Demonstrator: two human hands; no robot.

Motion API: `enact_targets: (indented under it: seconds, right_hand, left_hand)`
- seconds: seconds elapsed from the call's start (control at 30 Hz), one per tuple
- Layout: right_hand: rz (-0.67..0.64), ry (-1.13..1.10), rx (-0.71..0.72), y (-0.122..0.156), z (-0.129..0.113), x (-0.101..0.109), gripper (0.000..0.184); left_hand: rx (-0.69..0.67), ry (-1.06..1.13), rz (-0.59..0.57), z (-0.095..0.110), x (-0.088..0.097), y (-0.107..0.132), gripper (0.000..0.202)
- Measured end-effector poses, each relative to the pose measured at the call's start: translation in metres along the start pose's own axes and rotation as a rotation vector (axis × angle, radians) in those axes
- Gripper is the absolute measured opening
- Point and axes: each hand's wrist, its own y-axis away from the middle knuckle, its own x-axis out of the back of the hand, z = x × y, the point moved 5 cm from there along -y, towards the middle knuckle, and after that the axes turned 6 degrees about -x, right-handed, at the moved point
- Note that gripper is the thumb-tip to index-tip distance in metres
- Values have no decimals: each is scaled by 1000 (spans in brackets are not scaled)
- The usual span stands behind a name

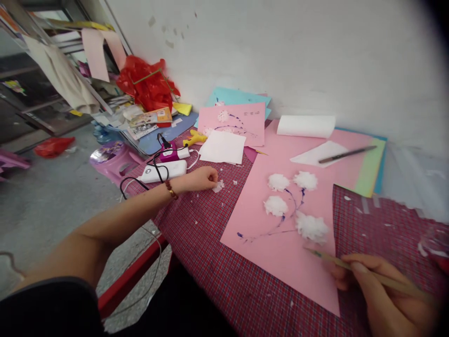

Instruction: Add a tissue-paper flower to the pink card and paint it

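Note:
My left hand (202, 179) has its fingers pinched together over small white paper scraps (219, 186) on the checked cloth, and appears to hold one. In my right hand (380, 285) is a long, thin tan wooden stick (338, 260), held like a pen. Its tapered tip is just above the pink sheet (277, 257), below the lowest right flower. The sheet carries several puffy white paper flowers (311, 227) and painted dark purple stems (293, 206). The right fingers are slightly blurred.
White paper squares (224, 146), a white power strip (164, 171) with cords, and a yellow glue gun (194, 138) sit left of the sheet. Behind are a finished pink picture (233, 122) and a paper roll (306, 126). A dark brush (347, 155) lies on white paper.

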Motion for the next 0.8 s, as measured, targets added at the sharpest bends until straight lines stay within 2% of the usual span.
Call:
enact_targets:
  seconds: [0.17, 0.27, 0.4, 0.57, 0.73, 0.8]
  right_hand:
    - [-62, -67, -36, 6, -24, -4, 17]
    - [-75, -71, -29, 7, -29, -4, 17]
    - [-68, -47, -18, 6, -30, -2, 18]
    - [-79, -49, 40, 4, -36, -2, 17]
    - [-68, -70, 100, 5, -44, -2, 16]
    - [-82, -114, 126, 8, -50, -2, 16]
  left_hand:
    - [-12, 72, 50, 10, 11, 12, 4]
    - [-16, 102, 79, 11, 16, 12, 4]
    - [-3, 83, -9, 5, 8, -1, 8]
    - [19, 56, -72, 2, 1, -8, 2]
    - [12, 49, -41, 18, 17, 9, 15]
    - [-9, -60, 11, 29, 30, 18, 18]
